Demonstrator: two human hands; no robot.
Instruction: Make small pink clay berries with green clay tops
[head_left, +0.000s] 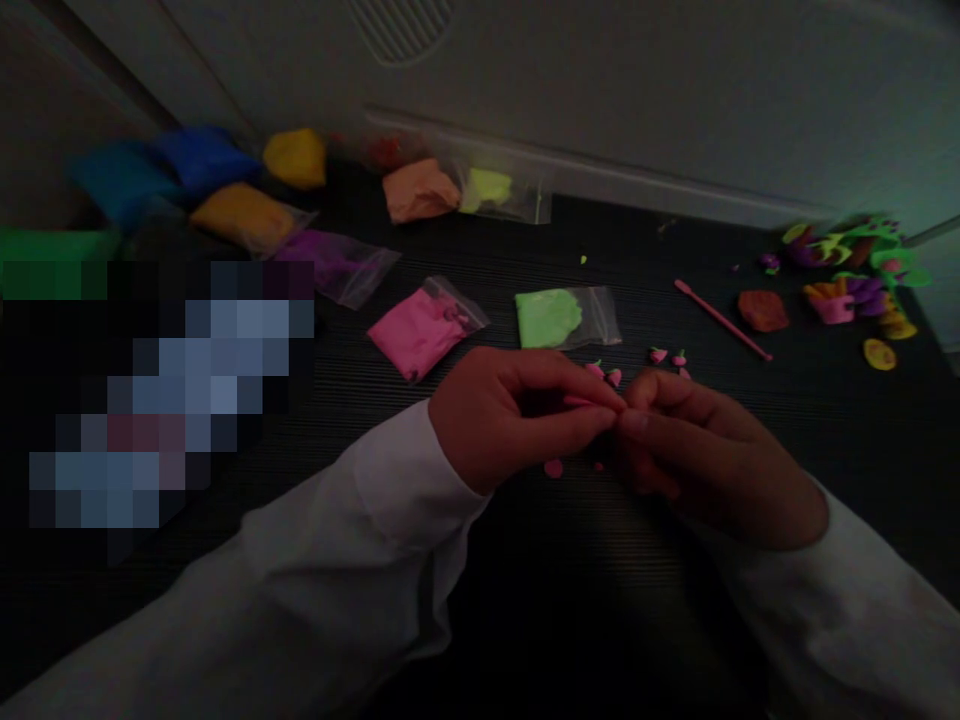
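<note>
My left hand (510, 410) and my right hand (712, 450) meet fingertip to fingertip above the dark table. Between the left thumb and forefinger shows a thin pink piece (579, 402), perhaps modelling clay; its far end is hidden by the fingers. The right thumb and forefinger are pinched at the same spot, and what they hold is too small to make out. Just beyond the fingers lie small pink clay strawberries (658, 355) with green tops. Below the left fingers, a flat pink clay bit (553, 468) rests on the table.
Ahead lie bags of pink clay (420, 330) and light green clay (551, 317). A pink modelling tool (724, 320) lies beside a reddish-brown lump (763, 310). Small clay models (829, 300) crowd the far right. Several coloured packs, including blue (206, 157), stand back left by the wall.
</note>
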